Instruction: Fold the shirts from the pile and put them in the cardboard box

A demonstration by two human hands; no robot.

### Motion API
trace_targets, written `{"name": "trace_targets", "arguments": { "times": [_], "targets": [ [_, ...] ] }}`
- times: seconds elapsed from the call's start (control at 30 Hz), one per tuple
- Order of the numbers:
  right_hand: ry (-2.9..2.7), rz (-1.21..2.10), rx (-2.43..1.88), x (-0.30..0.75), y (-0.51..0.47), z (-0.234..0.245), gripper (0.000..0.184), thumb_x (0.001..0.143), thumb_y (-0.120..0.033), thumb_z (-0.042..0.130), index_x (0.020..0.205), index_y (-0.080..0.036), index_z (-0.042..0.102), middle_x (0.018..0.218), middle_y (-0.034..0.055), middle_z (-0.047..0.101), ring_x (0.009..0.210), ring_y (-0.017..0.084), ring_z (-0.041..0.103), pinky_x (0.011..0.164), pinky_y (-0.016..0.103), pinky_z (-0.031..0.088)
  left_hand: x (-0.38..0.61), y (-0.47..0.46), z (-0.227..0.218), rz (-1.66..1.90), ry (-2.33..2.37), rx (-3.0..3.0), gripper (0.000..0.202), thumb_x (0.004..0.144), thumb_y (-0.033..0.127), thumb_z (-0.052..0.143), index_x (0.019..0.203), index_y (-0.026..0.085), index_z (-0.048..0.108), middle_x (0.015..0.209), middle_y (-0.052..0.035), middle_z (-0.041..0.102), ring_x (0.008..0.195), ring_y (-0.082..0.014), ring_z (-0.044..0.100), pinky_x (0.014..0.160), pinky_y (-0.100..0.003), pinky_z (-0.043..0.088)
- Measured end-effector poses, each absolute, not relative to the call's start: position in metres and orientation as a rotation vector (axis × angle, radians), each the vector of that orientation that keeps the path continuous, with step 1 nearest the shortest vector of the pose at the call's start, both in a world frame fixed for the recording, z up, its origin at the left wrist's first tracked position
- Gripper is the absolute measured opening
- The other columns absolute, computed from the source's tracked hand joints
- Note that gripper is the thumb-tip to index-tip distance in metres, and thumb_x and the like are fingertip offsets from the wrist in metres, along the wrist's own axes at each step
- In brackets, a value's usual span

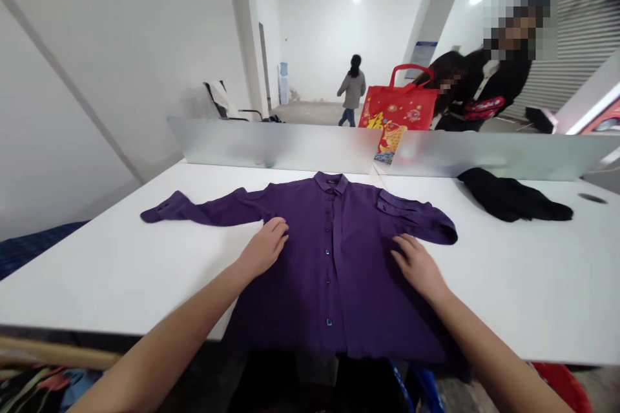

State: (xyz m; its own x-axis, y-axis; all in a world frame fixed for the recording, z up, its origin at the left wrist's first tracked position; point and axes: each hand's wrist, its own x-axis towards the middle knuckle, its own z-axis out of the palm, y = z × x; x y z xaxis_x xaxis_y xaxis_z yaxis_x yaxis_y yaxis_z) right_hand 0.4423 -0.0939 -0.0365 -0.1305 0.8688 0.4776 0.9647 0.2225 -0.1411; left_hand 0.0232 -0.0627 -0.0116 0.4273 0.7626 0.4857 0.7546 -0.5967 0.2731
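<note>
A purple button-up shirt (334, 258) lies face up on the white table (121, 264), collar away from me, its hem hanging over the near edge. One sleeve stretches out to the left; the other is folded in at the right. My left hand (264, 246) rests flat on the shirt's left side below the armpit, fingers lying flat. My right hand (417, 262) presses flat on the shirt's right side, just below the folded sleeve, fingers stretched out. Neither hand holds anything.
A black garment (513, 199) lies on the table at the far right. A frosted divider (271, 145) runs along the table's back edge. Behind it stand a red bag (400, 110), two people at the right and one walking far off. Clothes lie below the table at left.
</note>
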Motion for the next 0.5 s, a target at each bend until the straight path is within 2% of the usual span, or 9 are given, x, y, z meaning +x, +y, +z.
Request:
{"name": "trace_targets", "arguments": {
  "times": [0.1,0.2,0.3,0.4,0.5],
  "targets": [
    [-2.188,-0.205,-1.747,0.439,-0.046,-0.045,0.038,0.093,-0.032,0.044,0.123,-0.021,0.063,0.135,0.0124,0.057,0.123,0.026,0.054,0.102,0.041,0.046,0.019,-0.004,-0.039,0.686,1.481,2.753,0.035,0.094,0.032,0.046,0.124,0.018,0.057,0.140,-0.0138,0.051,0.134,-0.0289,0.043,0.111,-0.048,0.036],
    [-2.138,-0.221,-1.825,0.459,-0.024,-0.042,0.036,0.095,-0.029,0.039,0.114,-0.018,0.068,0.125,0.0122,0.063,0.114,0.023,0.059,0.099,0.037,0.047,-0.003,0.031,-0.062,0.519,1.717,2.714,0.042,0.094,0.038,0.046,0.127,0.014,0.057,0.139,-0.0171,0.054,0.131,-0.0303,0.047,0.110,-0.048,0.036],
    [-1.984,-0.406,-1.910,0.485,-0.014,-0.026,0.035,0.095,-0.027,0.038,0.109,-0.015,0.068,0.118,0.0130,0.065,0.110,0.025,0.058,0.096,0.038,0.047,-0.005,0.038,-0.064,0.558,1.844,2.723,0.042,0.095,0.042,0.044,0.122,0.014,0.061,0.136,-0.0189,0.055,0.128,-0.0318,0.050,0.107,-0.048,0.040],
    [-1.916,-0.459,-2.085,0.502,0.004,-0.013,0.036,0.089,-0.024,0.047,0.121,-0.016,0.063,0.130,0.0147,0.058,0.120,0.032,0.049,0.095,0.049,0.044,0.038,0.027,-0.048,0.641,1.630,2.862,0.040,0.098,0.041,0.040,0.124,0.018,0.060,0.141,-0.0142,0.052,0.134,-0.0303,0.043,0.111,-0.049,0.035],
    [-1.822,-0.149,-2.194,0.510,0.031,-0.012,0.035,0.083,-0.024,0.055,0.116,-0.018,0.066,0.127,0.0157,0.060,0.119,0.035,0.049,0.093,0.053,0.042,0.100,0.020,-0.034,0.569,1.273,2.967,0.045,0.100,0.042,0.036,0.139,0.025,0.048,0.152,-0.0081,0.041,0.143,-0.0292,0.029,0.114,-0.054,0.029]
  ]
}}
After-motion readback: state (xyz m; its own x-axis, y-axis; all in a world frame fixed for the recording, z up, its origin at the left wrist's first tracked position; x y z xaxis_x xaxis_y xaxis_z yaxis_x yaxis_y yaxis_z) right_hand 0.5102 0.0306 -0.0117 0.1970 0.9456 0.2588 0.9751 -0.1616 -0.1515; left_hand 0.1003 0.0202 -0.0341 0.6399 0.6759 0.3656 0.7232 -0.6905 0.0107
